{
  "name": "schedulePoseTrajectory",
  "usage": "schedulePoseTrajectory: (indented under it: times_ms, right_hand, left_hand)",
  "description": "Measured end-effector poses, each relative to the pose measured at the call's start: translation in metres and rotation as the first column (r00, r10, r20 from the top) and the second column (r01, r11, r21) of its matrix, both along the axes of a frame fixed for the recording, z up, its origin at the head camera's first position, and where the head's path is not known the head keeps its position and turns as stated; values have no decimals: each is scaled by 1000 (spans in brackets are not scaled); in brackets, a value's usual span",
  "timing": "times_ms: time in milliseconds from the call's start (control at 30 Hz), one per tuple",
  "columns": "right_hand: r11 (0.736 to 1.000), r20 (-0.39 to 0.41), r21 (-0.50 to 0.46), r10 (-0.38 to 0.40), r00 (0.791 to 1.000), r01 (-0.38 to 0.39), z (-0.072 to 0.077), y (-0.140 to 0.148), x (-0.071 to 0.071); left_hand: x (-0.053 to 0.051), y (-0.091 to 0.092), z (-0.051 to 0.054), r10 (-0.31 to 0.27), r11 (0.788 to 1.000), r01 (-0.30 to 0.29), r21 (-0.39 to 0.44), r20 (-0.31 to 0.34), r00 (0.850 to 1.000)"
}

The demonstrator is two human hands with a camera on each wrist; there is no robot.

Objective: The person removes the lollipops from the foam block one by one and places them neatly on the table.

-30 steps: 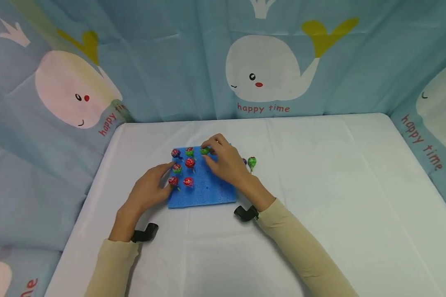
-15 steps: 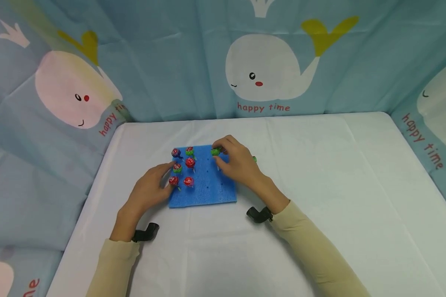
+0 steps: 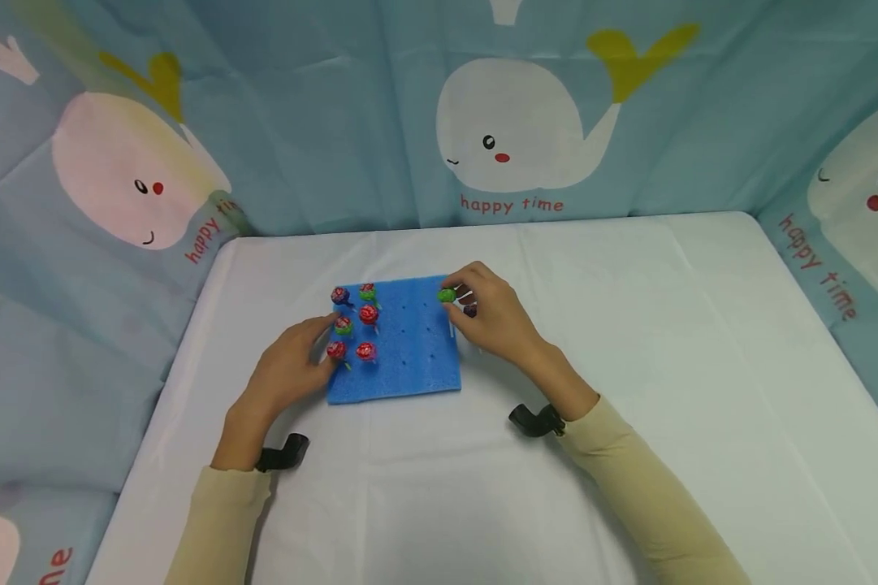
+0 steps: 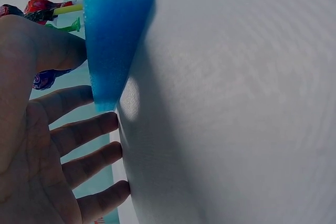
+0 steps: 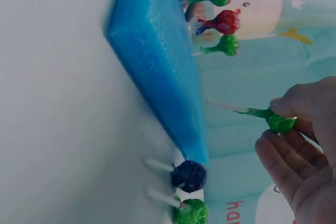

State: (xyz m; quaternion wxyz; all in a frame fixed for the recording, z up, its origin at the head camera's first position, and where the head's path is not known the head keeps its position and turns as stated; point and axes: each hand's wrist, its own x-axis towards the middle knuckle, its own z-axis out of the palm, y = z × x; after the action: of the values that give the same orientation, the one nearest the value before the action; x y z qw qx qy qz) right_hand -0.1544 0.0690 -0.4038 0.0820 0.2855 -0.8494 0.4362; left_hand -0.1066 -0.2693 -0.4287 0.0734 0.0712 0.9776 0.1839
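Observation:
My right hand [image 3: 493, 317] pinches a green-wrapped lollipop [image 3: 447, 295] by its head, between thumb and fingers. Its white stick points down over the right edge of the blue foam board [image 3: 417, 374]; in the right wrist view the stick is apart from the foam. My left hand [image 3: 288, 366] touches the board's left edge with thumb and index finger, its other fingers spread in the left wrist view. Several lollipops stand in the board's left part, among them a red one [image 3: 369, 314], a pink-red one [image 3: 366, 351] and a dark blue one [image 3: 340, 296].
A dark purple lollipop [image 5: 189, 176] and another green lollipop [image 5: 191, 212] are beside the board's right side, mostly hidden by my right hand in the head view. Small holes dot the board's right half. A white cloth [image 3: 629, 341] covers the table; a whale-print curtain [image 3: 380, 114] hangs behind.
My right hand has moved rightward across the board with the green lollipop, from its middle to its right edge. My left hand stays at the left edge. The view has shifted slightly.

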Motion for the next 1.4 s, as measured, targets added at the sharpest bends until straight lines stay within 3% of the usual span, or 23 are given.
schedulePoseTrajectory:
  times_ms: [300, 700, 1400]
  right_hand:
    - [1000, -9, 22, -11, 1000, 11, -3, 15, 3]
    - [994, 51, 57, -93, 994, 90, -5, 50, 5]
    - [975, 122, 177, -161, 979, 138, -23, 72, -6]
  left_hand:
    - [0, 0, -1, -2, 1000, 2, 0, 0, 1000]
    - [-2, -1, 2, -6, 1000, 6, 9, -9, 1000]
    - [-1, -2, -2, -4, 1000, 4, 3, -22, 1000]
